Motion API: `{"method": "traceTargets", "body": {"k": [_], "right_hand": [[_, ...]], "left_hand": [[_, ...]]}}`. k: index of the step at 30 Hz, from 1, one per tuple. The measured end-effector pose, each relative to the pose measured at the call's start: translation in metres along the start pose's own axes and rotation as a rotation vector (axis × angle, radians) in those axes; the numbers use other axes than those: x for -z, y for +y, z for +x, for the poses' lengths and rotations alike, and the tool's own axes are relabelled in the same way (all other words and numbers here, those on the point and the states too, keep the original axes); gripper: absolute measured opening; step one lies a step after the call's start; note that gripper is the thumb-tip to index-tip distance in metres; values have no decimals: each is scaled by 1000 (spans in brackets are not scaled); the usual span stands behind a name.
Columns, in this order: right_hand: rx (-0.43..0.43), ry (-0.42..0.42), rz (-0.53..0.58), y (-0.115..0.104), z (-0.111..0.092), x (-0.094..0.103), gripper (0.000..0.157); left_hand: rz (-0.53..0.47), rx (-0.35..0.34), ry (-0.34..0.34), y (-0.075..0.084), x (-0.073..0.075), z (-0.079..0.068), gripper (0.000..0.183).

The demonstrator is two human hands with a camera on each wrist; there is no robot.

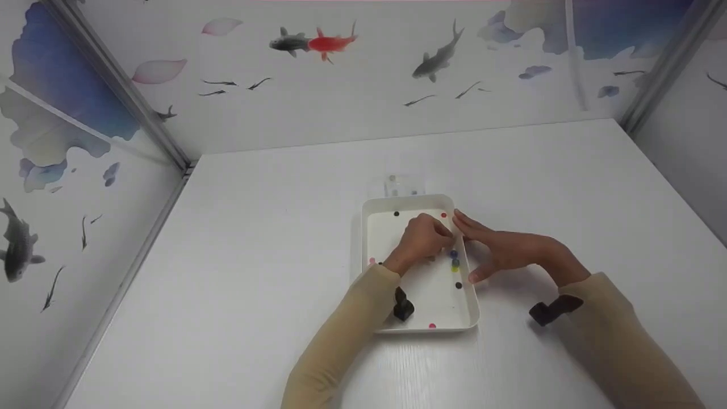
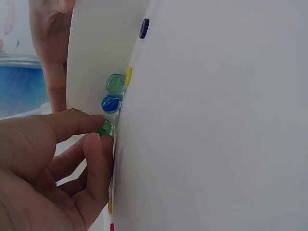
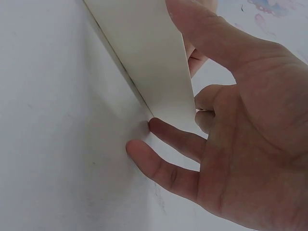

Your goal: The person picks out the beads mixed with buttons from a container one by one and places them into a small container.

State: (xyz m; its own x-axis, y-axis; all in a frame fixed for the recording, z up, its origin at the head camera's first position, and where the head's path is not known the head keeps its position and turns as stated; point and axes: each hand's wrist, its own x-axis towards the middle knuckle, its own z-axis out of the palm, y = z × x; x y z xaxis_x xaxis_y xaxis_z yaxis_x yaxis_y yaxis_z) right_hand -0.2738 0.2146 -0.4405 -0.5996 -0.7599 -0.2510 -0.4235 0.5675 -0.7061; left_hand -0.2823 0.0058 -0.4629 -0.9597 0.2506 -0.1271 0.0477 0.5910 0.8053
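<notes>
A white rectangular tray (image 1: 426, 298) lies on the table. Over its right side, my left hand (image 1: 423, 238) pinches a green marble (image 2: 105, 127) between thumb and forefinger, close to the tray wall. Beside that marble, a blue marble (image 2: 111, 103) and a green-tinted clear marble (image 2: 115, 83) sit against the wall. A yellow disc (image 2: 129, 75) lies next to them. Outside the tray, my right hand (image 1: 505, 250) touches the right wall with loosely spread fingers; its thumb (image 3: 192, 19) is at the wall's upper edge.
Several small coloured discs are scattered in the tray, including a black disc (image 1: 396, 214), a red disc (image 1: 443, 215) and a pink disc (image 1: 432, 326). Just behind the tray stands a clear container (image 1: 404, 186) with small pieces. Printed wall panels (image 1: 363, 102) enclose the table.
</notes>
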Motion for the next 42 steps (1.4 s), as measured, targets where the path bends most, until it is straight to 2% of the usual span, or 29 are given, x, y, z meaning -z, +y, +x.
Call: {"method": "traceTargets", "body": {"k": [14,25,32,42], "right_hand": [[-18,-3,-10,-1,1,0,124],[-18,1,-11,1,1,0,125],[-15,6,-13,1,0,-1,123],[-15,12,-10,2,0,-2,122]], "left_hand": [[-48,30,-12,2,2,-1,12],[-87,92,-10,9,10,1,12],[-94,77,-1,12,16,2,12],[-96,60,37,20,33,3,13]]}}
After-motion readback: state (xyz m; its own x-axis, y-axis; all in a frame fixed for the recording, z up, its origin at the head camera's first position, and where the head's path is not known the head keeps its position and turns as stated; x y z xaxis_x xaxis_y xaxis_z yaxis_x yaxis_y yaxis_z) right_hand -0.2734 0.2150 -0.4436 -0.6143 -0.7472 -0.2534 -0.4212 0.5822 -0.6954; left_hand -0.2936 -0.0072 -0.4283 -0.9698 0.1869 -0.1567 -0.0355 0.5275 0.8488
